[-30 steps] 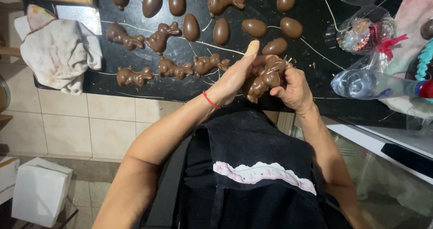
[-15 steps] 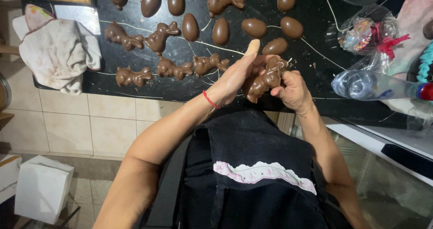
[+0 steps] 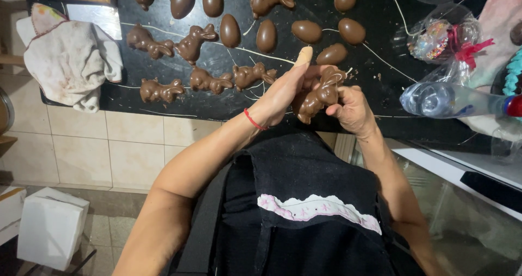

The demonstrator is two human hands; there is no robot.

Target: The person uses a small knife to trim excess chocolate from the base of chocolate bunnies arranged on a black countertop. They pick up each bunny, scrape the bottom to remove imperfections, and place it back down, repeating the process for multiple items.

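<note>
Both my hands meet at the near edge of a black counter (image 3: 217,104). My right hand (image 3: 353,107) grips a chocolate bunny (image 3: 321,94) drizzled with thin white lines. My left hand (image 3: 285,91) cups the same bunny from the left, one finger pointing up. A red string circles my left wrist. Behind the hands, several chocolate bunnies (image 3: 204,82) and chocolate eggs (image 3: 229,30) lie on the counter among thin white drizzle lines.
A stained white cloth (image 3: 68,58) hangs over the counter's left edge. Clear cellophane bags (image 3: 443,36) with a red ribbon and a clear plastic bottle (image 3: 451,99) lie at the right. A white box (image 3: 51,235) stands on the tiled floor. I wear a black apron.
My hands have turned the chocolate bunny slightly between them; otherwise nothing has moved.
</note>
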